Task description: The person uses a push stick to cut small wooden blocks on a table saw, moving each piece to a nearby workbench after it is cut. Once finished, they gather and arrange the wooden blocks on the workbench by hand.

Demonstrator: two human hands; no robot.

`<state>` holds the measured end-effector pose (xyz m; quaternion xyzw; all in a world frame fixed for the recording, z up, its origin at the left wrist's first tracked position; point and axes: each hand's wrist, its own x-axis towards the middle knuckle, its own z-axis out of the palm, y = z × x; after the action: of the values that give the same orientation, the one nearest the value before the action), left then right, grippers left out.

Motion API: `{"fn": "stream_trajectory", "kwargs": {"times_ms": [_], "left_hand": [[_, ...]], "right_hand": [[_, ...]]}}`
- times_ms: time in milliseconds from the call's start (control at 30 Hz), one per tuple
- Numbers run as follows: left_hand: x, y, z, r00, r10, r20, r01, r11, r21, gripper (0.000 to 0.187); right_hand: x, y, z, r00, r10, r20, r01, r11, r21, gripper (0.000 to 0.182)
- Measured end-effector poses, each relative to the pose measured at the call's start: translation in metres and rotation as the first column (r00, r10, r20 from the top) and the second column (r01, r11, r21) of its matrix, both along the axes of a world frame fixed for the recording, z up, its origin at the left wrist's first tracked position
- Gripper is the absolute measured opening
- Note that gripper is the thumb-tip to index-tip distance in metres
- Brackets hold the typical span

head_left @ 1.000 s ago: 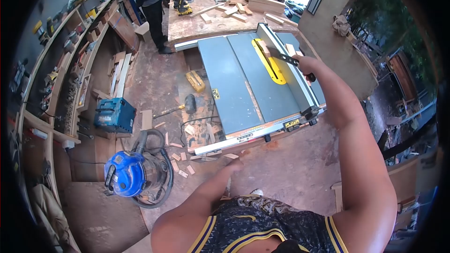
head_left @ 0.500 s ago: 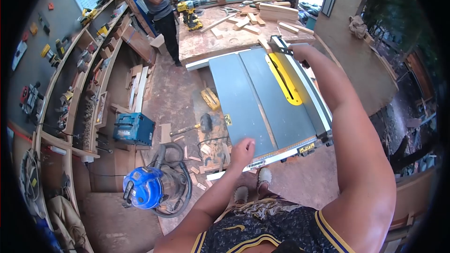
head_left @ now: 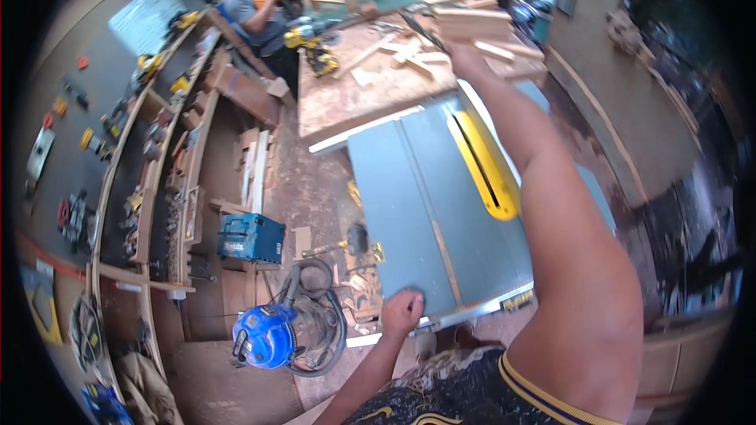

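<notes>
- Head view: the right grip has been carried past the yellow insert to the far desk, near loose wood pieces; a dark push stick, though blurred, seems grasped.
- The left grip has been brought, curled, to the near corner of the table saw; whether anything is clenched cannot be told.
- Thus the saw's slot is no longer attended by the stick.

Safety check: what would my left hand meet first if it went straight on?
The saw table's grey top, it seems, though the left hand may touch it; depth is unclear. Across it lie the slot, then the yellow insert.
</notes>
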<state>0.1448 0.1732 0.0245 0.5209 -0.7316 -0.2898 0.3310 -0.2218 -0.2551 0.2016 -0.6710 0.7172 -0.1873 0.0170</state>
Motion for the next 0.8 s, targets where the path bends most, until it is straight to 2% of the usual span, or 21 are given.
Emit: {"fn": "stream_trajectory", "kwargs": {"times_ms": [33, 100, 133, 200, 233, 267, 300, 333, 400, 467, 500, 533, 567, 600, 633, 700, 767, 800], "left_hand": [[0.003, 0.004, -0.001, 0.999, -0.048, 0.006, 0.047, 0.998, 0.034, 0.014], [0.001, 0.0, -0.004, 1.0, -0.02, -0.014, 0.019, 0.999, -0.033, 0.014], [0.002, 0.003, -0.004, 0.997, -0.074, -0.015, 0.074, 0.997, -0.013, 0.014], [0.003, 0.002, -0.007, 0.998, -0.033, -0.057, 0.032, 0.999, -0.02, 0.012], [0.005, 0.002, -0.011, 0.995, -0.079, -0.055, 0.078, 0.997, -0.013, 0.012], [0.007, 0.002, -0.015, 0.989, -0.079, -0.128, 0.084, 0.996, 0.036, 0.012], [0.009, 0.001, -0.018, 0.978, -0.068, -0.197, 0.086, 0.993, 0.084, 0.012], [0.009, 0.0, -0.013, 0.97, -0.088, -0.226, 0.122, 0.983, 0.141, 0.018], [-0.013, -0.004, -0.001, 0.95, -0.131, -0.282, 0.173, 0.977, 0.127, 0.017], [-0.077, -0.003, 0.04, 0.889, -0.332, -0.314, 0.339, 0.94, -0.035, 0.016], [-0.112, -0.006, 0.063, 0.852, -0.463, -0.245, 0.437, 0.886, -0.158, 0.016], [-0.152, -0.011, 0.085, 0.799, -0.579, -0.161, 0.529, 0.804, -0.27, 0.017], [-0.197, -0.015, 0.103, 0.76, -0.627, -0.169, 0.556, 0.763, -0.329, 0.018], [-0.239, -0.027, 0.108, 0.756, -0.654, -0.03, 0.622, 0.732, -0.278, 0.015], [-0.285, -0.042, 0.104, 0.768, -0.641, 0.015, 0.616, 0.732, -0.292, 0.022], [-0.369, -0.08, 0.097, 0.814, -0.53, 0.237, 0.58, 0.724, -0.374, 0.034], [-0.437, -0.118, 0.081, 0.855, -0.396, 0.336, 0.485, 0.839, -0.245, 0.044], [-0.462, -0.138, 0.067, 0.857, -0.389, 0.337, 0.479, 0.842, -0.248, 0.044]], "right_hand": [[-0.016, 0.014, 0.005, 1.0, 0.008, -0.004, -0.008, 0.999, -0.045, 0.051], [-0.055, 0.059, 0.016, 0.984, 0.034, 0.172, 0.008, 0.971, -0.239, 0.049], [-0.075, 0.103, 0.026, 0.985, -0.023, 0.172, 0.062, 0.974, -0.219, 0.049], [-0.099, 0.196, 0.056, 0.951, -0.176, 0.253, 0.203, 0.976, -0.084, 0.046], [-0.12, 0.241, 0.046, 0.968, -0.108, 0.224, 0.162, 0.958, -0.237, 0.046], [-0.14, 0.291, 0.034, 0.983, -0.042, 0.179, 0.109, 0.917, -0.384, 0.046], [-0.128, 0.357, 0.051, 0.931, -0.214, 0.294, 0.277, 0.942, -0.191, 0.045], [-0.146, 0.404, 0.027, 0.928, -0.17, 0.332, 0.275, 0.913, -0.3, 0.044], [-0.138, 0.513, 0.012, 0.795, -0.387, 0.467, 0.475, 0.876, -0.083, 0.042], [-0.134, 0.599, -0.039, 0.702, -0.36, 0.615, 0.537, 0.834, -0.125, 0.041], [-0.13, 0.633, -0.07, 0.748, -0.359, 0.558, 0.562, 0.79, -0.245, 0.041], [-0.11, 0.663, -0.078, 0.515, -0.421, 0.746, 0.666, 0.745, -0.039, 0.042], [-0.102, 0.687, -0.102, 0.466, -0.461, 0.755, 0.718, 0.696, -0.018, 0.042], [-0.094, 0.707, -0.121, 0.41, -0.482, 0.774, 0.755, 0.656, 0.009, 0.042], [-0.087, 0.722, -0.136, 0.351, -0.455, 0.818, 0.761, 0.647, 0.033, 0.043], [-0.08, 0.748, -0.167, 0.245, -0.418, 0.875, 0.757, 0.647, 0.096, 0.043], [-0.077, 0.766, -0.188, 0.177, -0.392, 0.903, 0.758, 0.639, 0.129, 0.045], [-0.076, 0.772, -0.193, 0.153, -0.376, 0.914, 0.747, 0.649, 0.142, 0.045]]}}
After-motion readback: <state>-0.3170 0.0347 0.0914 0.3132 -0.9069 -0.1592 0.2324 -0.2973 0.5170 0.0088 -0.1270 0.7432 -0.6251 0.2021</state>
